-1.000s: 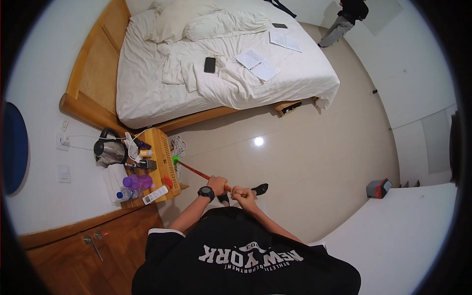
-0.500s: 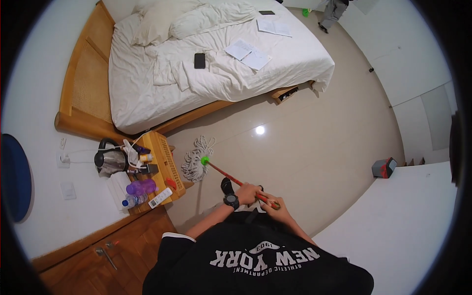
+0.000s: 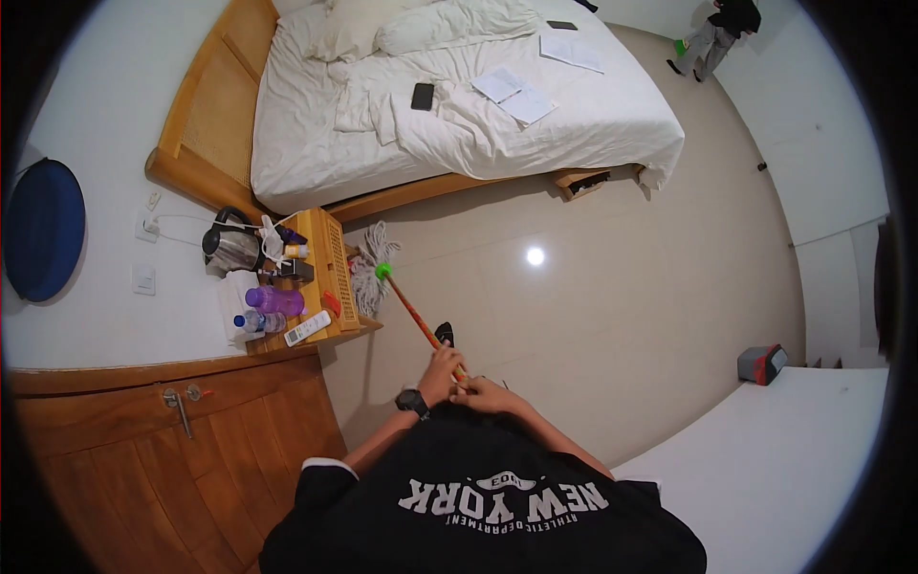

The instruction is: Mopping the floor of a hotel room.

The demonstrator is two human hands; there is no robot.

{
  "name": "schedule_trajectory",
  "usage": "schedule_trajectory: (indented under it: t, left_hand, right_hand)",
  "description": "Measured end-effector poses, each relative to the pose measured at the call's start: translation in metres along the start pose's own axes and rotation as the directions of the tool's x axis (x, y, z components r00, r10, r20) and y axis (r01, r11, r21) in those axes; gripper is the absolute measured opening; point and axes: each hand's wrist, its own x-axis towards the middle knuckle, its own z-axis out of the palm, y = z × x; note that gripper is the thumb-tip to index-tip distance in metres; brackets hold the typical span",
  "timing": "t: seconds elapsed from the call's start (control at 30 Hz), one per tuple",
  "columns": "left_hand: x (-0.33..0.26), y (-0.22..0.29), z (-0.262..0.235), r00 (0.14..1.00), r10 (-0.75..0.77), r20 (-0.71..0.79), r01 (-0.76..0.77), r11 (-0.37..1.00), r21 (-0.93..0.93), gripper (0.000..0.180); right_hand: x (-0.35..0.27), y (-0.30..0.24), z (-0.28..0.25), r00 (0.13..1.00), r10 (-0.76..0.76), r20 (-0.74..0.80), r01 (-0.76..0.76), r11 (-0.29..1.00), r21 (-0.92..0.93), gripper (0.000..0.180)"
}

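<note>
A string mop point(image 3: 371, 285) with grey-white strands and a green socket rests on the tiled floor, its head against the nightstand's front. Its orange-red handle point(image 3: 409, 308) slants back toward my body. Around the handle my left hand point(image 3: 443, 374) is closed, with a black watch on that wrist. Just behind it, my right hand point(image 3: 485, 395) is closed at the handle's near end, in front of my dark shirt. A dark shoe point(image 3: 445, 334) shows just beyond my left hand.
The wooden nightstand point(image 3: 330, 251) bears a kettle point(image 3: 232, 251), a purple bottle point(image 3: 275, 300) and a white remote point(image 3: 308, 329). A bed point(image 3: 459, 158) stands ahead, a wooden door point(image 3: 206, 459) at near left. A person point(image 3: 717, 40) is at far right; a grey-red box point(image 3: 762, 364) sits at right.
The mop head has moved up against the nightstand, and both hands have shifted left with the handle. The view has turned, showing more of the door and of the far person.
</note>
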Motion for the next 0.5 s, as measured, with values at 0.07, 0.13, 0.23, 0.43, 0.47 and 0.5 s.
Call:
schedule_trajectory:
  t: [0.07,0.13,0.23,0.43,0.47,0.5]
  left_hand:
    - [0.004,0.023,0.012,0.999,0.002,0.041,-0.002,1.0,-0.008,0.032]
    - [-0.006,0.037,0.019,0.997,0.054,0.05,-0.043,0.978,-0.203,0.042]
    - [-0.009,0.05,0.009,0.994,0.013,0.105,0.007,0.981,-0.193,0.05]
    - [-0.016,0.008,0.017,0.984,-0.168,0.058,0.162,0.983,0.087,0.068]
    - [-0.021,0.001,0.014,0.972,-0.223,0.079,0.207,0.963,0.171,0.075]
    - [-0.03,-0.007,0.005,0.965,-0.219,0.143,0.192,0.965,0.179,0.085]
  right_hand:
    - [-0.018,0.029,0.005,0.983,-0.102,-0.155,0.106,0.994,0.014,0.042]
    - [-0.036,0.01,0.0,0.986,-0.04,-0.163,0.036,0.999,-0.031,0.044]
    - [-0.031,0.015,-0.008,0.991,-0.059,-0.118,0.07,0.993,0.099,0.039]
    - [0.04,0.049,0.003,0.997,0.053,-0.05,-0.04,0.971,0.236,0.034]
    - [0.045,0.048,0.007,0.991,0.132,-0.004,-0.122,0.924,0.362,0.034]
    - [0.041,0.039,0.013,0.988,0.144,0.052,-0.152,0.878,0.454,0.034]
